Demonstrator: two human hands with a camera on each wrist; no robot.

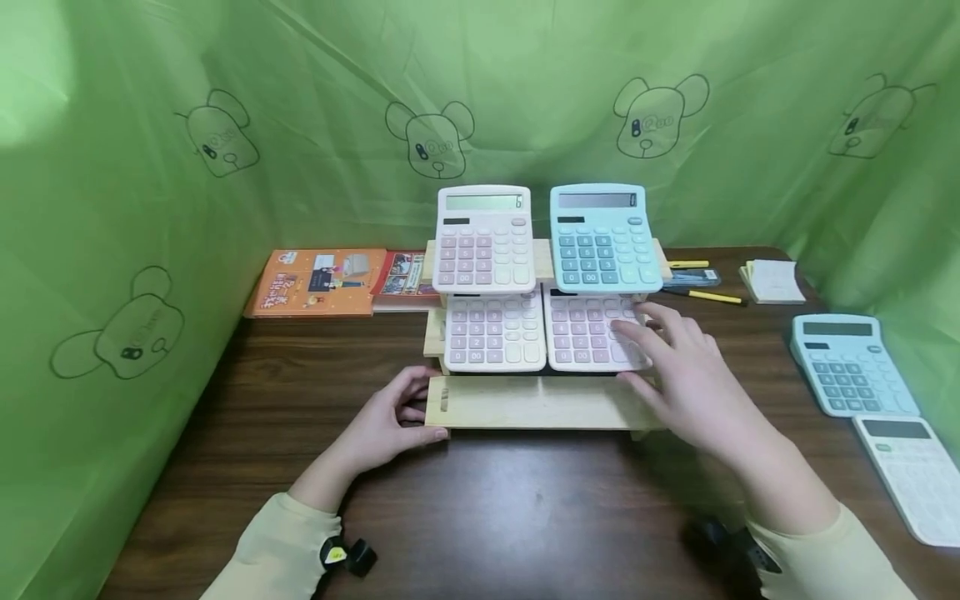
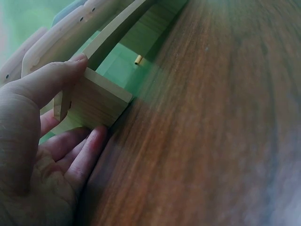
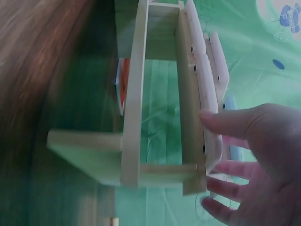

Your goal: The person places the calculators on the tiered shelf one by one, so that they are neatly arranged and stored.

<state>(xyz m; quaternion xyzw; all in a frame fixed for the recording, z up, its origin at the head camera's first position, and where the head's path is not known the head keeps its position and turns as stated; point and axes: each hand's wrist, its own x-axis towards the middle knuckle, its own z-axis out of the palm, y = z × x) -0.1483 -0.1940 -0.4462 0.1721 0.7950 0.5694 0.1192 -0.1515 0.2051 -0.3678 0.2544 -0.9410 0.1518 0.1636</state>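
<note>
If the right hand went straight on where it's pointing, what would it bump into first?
Probably the lower right pink-keyed calculator: the right hand is at its edge, perhaps touching; depth is unclear.

Place: screened desk nook | green cartoon-print curtain [image 1: 525, 50], 3 sides | brown table [image 1: 517, 525] | 6 calculators [image 1: 485, 239]

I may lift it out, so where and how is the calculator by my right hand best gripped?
For the lower right calculator, probably the front edge and right side, coming from the front right: its neighbour sits close on the left, and the upper blue calculator hides its far end from above. The right hand is at that corner.
</note>
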